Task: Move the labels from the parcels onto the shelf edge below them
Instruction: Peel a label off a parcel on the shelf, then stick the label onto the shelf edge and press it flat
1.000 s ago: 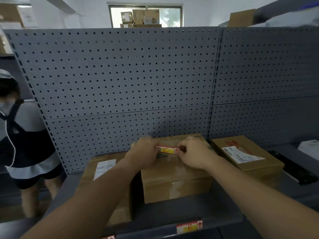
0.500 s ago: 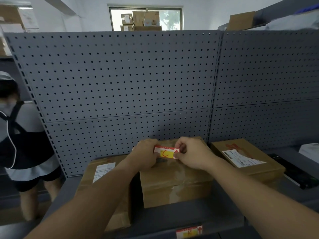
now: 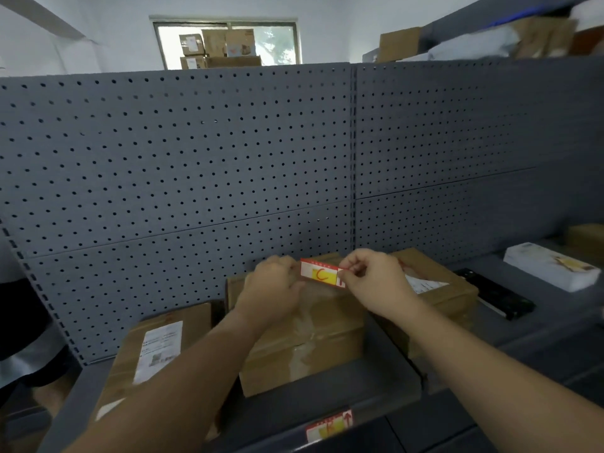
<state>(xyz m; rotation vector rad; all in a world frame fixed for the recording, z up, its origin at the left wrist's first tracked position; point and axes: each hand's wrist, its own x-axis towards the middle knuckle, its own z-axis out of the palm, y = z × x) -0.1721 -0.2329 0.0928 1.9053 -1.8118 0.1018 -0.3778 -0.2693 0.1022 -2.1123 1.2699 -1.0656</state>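
Here, a small red-bordered white and yellow paper label [image 3: 322,274] marked with a red letter C is held up between two bare hands above the far top edge of a brown taped cardboard parcel [image 3: 304,335] on a grey metal shelf [image 3: 376,397]. The label's right end is pinched by the fingertips of the right hand [image 3: 376,279], while the left hand [image 3: 273,289] is closed around its left end, knuckles turned toward the camera. The label is seen facing the camera, lifted clear of the box top, slightly tilted down to the right.

A second brown cardboard parcel [image 3: 153,358] bearing a white printed shipping slip is shown lying to the left of the central one, and a third brown parcel [image 3: 447,289] with its own white slip is set to the right, partly hidden behind the right forearm. On the near shelf edge [image 3: 425,423], a similar red, white and yellow label with a red arrow [image 3: 330,426] is stuck below the central parcel. A flat black device [image 3: 496,297] and a white rectangular box [image 3: 552,268] are seen farther right on the shelf. A grey perforated back panel [image 3: 196,158] rises behind the parcels.
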